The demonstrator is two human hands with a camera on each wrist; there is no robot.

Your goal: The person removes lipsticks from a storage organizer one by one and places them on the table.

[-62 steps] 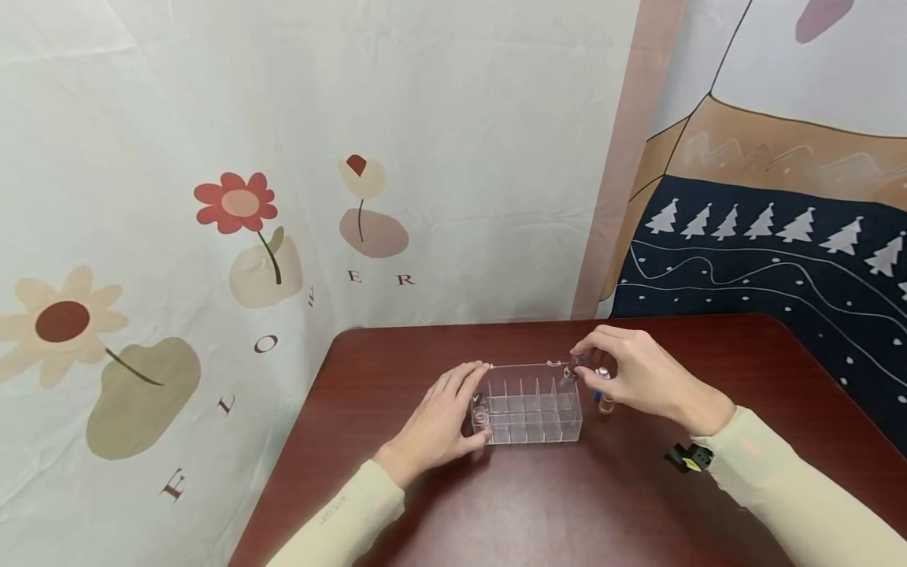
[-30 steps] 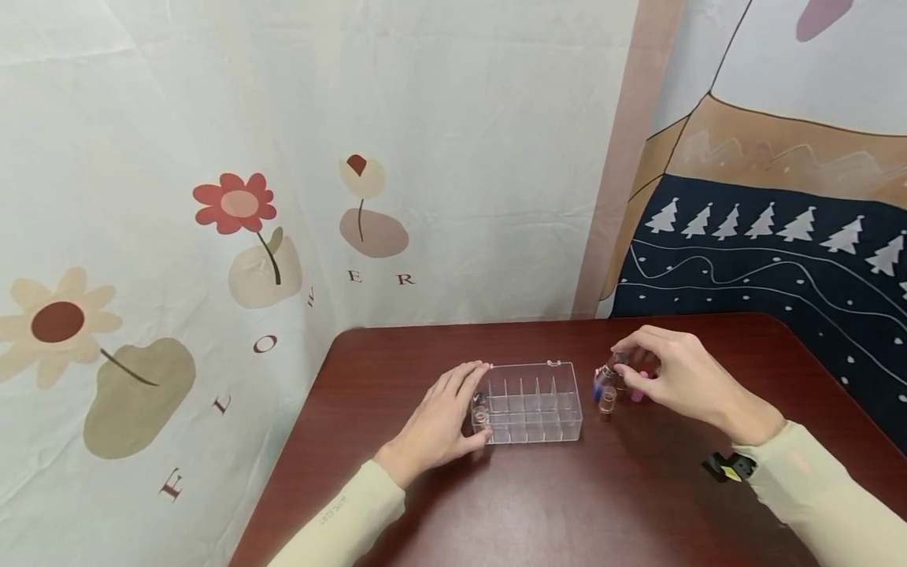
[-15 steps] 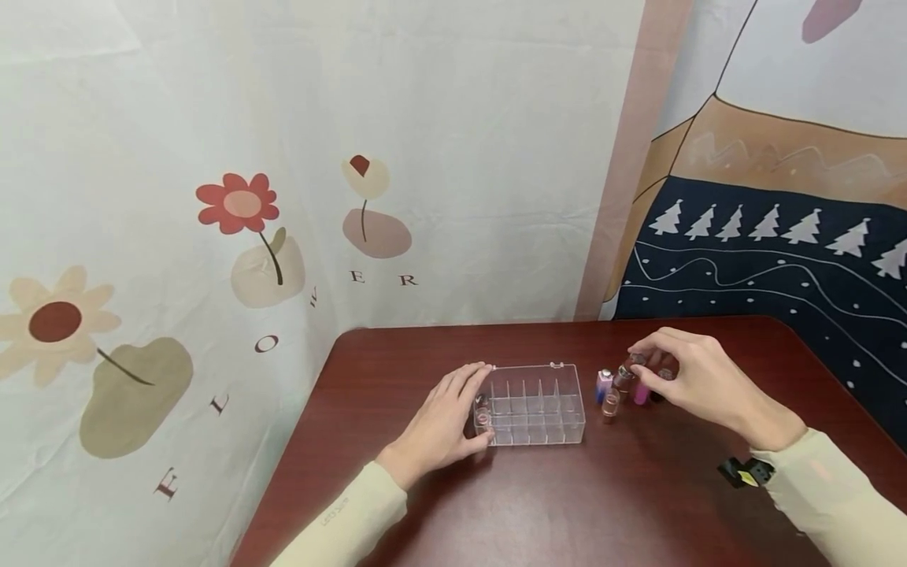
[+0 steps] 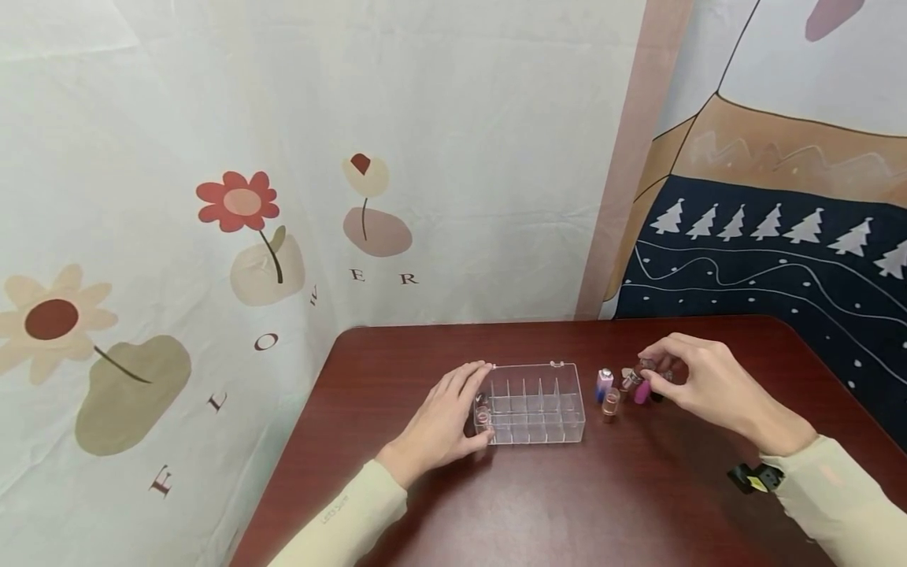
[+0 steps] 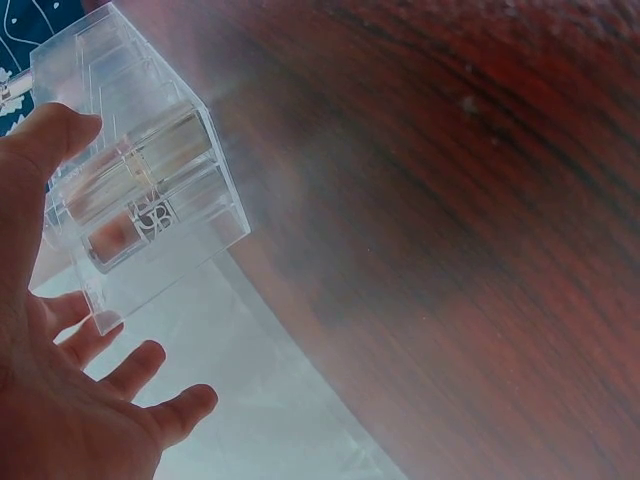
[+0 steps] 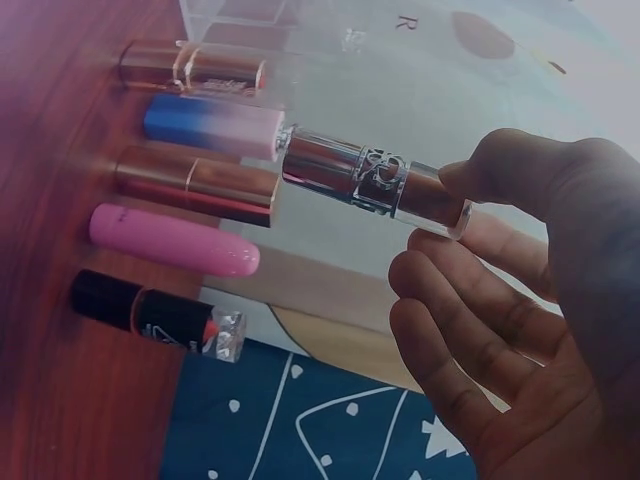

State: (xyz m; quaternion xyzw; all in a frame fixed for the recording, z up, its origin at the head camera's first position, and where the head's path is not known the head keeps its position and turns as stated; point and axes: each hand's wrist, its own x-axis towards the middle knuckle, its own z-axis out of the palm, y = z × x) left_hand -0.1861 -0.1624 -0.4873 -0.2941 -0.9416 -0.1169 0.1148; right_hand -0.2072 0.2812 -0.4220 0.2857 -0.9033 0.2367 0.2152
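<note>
My left hand (image 4: 441, 421) holds the left end of a clear divided plastic box (image 4: 534, 429), with thumb and fingers on opposite sides. In the left wrist view, lipstick tubes (image 5: 112, 236) show through the box's end compartments. My right hand (image 4: 708, 386) pinches a lipstick (image 6: 375, 182) by its clear cap, between thumb and fingers. That tube is shiny silver-pink with a patterned metal band. Beside it stand several others: a gold-brown tube (image 6: 215, 70), a blue-to-pink one (image 6: 215, 127), a copper one (image 6: 200, 187), a pink one (image 6: 172, 240) and a black one (image 6: 150, 310).
The dark red-brown table (image 4: 538, 504) carries the box, with the lipstick group just to its right. Behind the table hangs a pale flower-print cloth (image 4: 482, 197). A dark blue cloth with white trees (image 4: 765, 268) hangs at the right.
My right hand has moved right with the lipstick, from the box's right back corner to over the standing lipsticks. The left hand stays on the box.
</note>
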